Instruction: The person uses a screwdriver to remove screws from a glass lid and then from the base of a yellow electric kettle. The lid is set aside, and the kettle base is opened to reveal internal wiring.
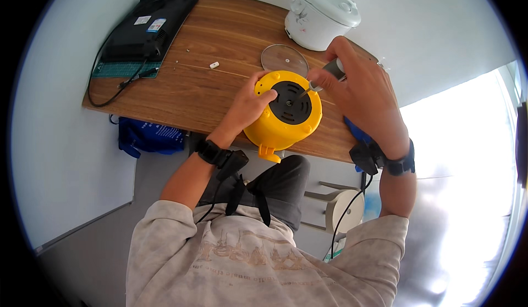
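Reading from the left end of the counter (220, 26), we note a black flat panel (132, 37) lying on a green mat (118, 69), pale stickers uppermost. A black cable (90, 95) loops toward the front left corner. Below the front edge near that corner we see a blue bag (151, 135). A small white piece (214, 65) lies on bare wood, well in from the left edge; tinier bits lie to its left.

Hands: we observe the left hand (248, 102) partly closed, gripping the side of a yellow pot (280, 134), thumb laid on the rim of its dark plate (295, 114). Other fingers are largely hidden. The pot is at the front edge, right of the middle, tilted with its base toward us; its yellow handle (269, 153) points past that edge. We cannot tell whether the pot touches the wood. Just behind it lies a round glass lid (285, 58).

Near the far right edge stands a white cooker (322, 24), lid down. The right hand (366, 87) is curled closely around the grey handle of a screwdriver (333, 67). Its shaft slants down to the left, reaching the middle of the plate; we cannot tell whether the tip is seated. Near the right front corner, a blue item (357, 129) is partly hidden by the wrist.
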`<state>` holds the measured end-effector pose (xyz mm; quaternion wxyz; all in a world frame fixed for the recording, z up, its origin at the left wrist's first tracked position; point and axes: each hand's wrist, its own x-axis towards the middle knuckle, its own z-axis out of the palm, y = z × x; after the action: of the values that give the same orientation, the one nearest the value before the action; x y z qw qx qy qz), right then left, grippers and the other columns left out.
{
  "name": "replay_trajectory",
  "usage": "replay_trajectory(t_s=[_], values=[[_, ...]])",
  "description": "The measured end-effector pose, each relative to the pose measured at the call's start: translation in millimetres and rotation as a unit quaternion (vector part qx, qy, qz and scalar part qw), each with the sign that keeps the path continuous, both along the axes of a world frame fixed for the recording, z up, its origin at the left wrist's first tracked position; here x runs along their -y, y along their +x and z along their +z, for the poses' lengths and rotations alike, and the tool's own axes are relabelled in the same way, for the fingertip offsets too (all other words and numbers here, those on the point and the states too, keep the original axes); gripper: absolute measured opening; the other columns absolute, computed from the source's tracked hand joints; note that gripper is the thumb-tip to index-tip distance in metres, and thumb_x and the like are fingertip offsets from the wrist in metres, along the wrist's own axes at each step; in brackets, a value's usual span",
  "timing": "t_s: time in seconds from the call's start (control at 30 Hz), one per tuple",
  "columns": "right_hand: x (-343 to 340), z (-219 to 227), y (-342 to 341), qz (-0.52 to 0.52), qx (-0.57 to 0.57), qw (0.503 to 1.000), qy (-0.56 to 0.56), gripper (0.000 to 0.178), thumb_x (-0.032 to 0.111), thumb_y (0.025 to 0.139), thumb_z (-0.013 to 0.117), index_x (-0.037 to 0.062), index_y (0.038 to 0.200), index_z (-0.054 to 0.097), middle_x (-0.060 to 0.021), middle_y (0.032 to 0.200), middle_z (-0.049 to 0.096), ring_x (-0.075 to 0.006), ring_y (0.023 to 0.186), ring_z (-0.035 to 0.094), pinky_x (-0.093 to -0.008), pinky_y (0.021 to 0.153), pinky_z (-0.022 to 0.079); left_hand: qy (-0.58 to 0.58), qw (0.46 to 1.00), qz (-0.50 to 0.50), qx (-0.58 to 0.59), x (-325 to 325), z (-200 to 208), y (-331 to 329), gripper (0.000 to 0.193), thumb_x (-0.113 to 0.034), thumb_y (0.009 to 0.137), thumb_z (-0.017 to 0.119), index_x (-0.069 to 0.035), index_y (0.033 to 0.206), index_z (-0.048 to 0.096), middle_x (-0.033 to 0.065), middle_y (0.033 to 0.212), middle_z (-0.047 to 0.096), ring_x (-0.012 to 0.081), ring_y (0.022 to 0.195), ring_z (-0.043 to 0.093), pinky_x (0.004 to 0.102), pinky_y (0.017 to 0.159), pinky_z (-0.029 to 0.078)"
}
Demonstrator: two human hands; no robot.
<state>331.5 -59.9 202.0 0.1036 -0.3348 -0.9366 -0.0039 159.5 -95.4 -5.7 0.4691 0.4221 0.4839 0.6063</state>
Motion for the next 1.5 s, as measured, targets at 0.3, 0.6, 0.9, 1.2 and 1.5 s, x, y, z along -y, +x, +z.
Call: replay_trajectory(t_s=[0.3,0.6,0.9,1.2,1.5], values=[[-14.8,-8.9,10.0,0.155,-0.114,0.981,-0.010,0.037,0.031,0.090,0.074,0.0076,0.109,0.053,-0.0141,0.086,0.067,-0.0344,0.072,0.067,-0.0398,0.063,0.052,-0.005,1.000,-0.005,0.005,-0.5,-1.9,0.9,0.050,-0.018,0.095,0.062,-0.004,0.141,0.046,0.0142,0.124,0.061,0.0193,0.112,0.062,0.0293,0.096,0.052],[-5.1,-15.0,8.0,0.064,-0.159,0.985,-0.033,0.029,0.018,0.086,0.071,0.0076,0.105,0.052,-0.0126,0.077,0.065,-0.0297,0.065,0.065,-0.0369,0.060,0.050,0.000,1.000,-0.004,0.007,-0.3,-0.8,0.4,0.050,-0.017,0.095,0.062,-0.004,0.140,0.046,0.0139,0.124,0.061,0.0191,0.111,0.062,0.0294,0.097,0.051],[-4.0,-6.6,9.2,0.007,-0.074,0.996,-0.041,0.032,0.028,0.090,0.073,0.0062,0.100,0.053,-0.0127,0.072,0.062,-0.0256,0.060,0.062,-0.0358,0.057,0.049,-0.016,1.000,0.000,0.000,2.5,3.8,1.0,0.051,-0.019,0.094,0.063,-0.003,0.140,0.046,0.0148,0.125,0.061,0.0204,0.112,0.062,0.0309,0.096,0.051],[-8.5,-9.3,13.7,0.055,-0.175,0.981,-0.062,0.037,0.032,0.091,0.073,0.0079,0.108,0.050,-0.0130,0.086,0.066,-0.0280,0.072,0.067,-0.0345,0.066,0.053,0.001,1.000,0.007,0.021,-0.1,-1.5,1.8,0.052,-0.017,0.093,0.063,0.000,0.139,0.047,0.0168,0.123,0.063,0.0226,0.110,0.064,0.0337,0.096,0.051],[-0.9,-12.2,5.8,-0.049,-0.056,0.996,0.045,0.036,0.030,0.090,0.074,0.0094,0.109,0.051,-0.0118,0.084,0.067,-0.0302,0.072,0.067,-0.0361,0.062,0.051,-0.002,1.000,0.013,0.020,1.7,3.8,2.4,0.051,-0.016,0.091,0.065,0.001,0.136,0.049,0.0168,0.122,0.064,0.0228,0.109,0.064,0.0336,0.096,0.051]])
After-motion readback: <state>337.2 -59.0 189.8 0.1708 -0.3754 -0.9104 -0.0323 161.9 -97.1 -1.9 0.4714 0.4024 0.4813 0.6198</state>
